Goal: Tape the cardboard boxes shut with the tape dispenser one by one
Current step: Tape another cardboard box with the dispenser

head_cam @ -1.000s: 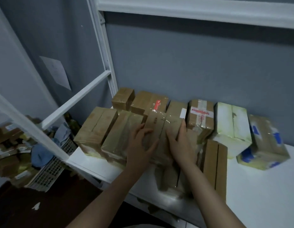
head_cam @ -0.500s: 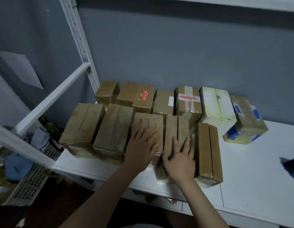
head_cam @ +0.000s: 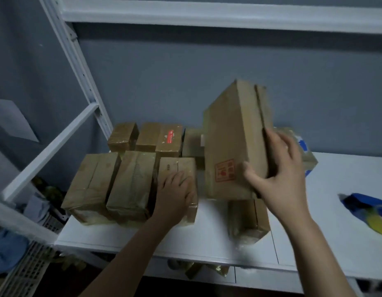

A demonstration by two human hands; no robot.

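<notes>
My right hand (head_cam: 278, 170) grips a tall brown cardboard box (head_cam: 230, 133) with a red stamp, lifted and tilted above the white table (head_cam: 209, 234). My left hand (head_cam: 174, 194) rests flat on a taped brown box (head_cam: 177, 168) in the front row. Two more taped boxes (head_cam: 113, 183) lie to its left. Another brown box (head_cam: 249, 219) sits on the table below the lifted one. A blue and yellow object (head_cam: 370, 213) at the right edge may be the tape dispenser; it is blurred.
A back row of small taped boxes (head_cam: 147, 136) stands against the grey wall. White shelf posts (head_cam: 78, 67) and a crossbar rise at the left. A white plastic basket (head_cam: 25, 266) with cloth sits on the floor at left. Packages lie under the table.
My right hand has taken hold of a box from the front row and lifted it up and to the right. My left hand stays on the neighbouring box.
</notes>
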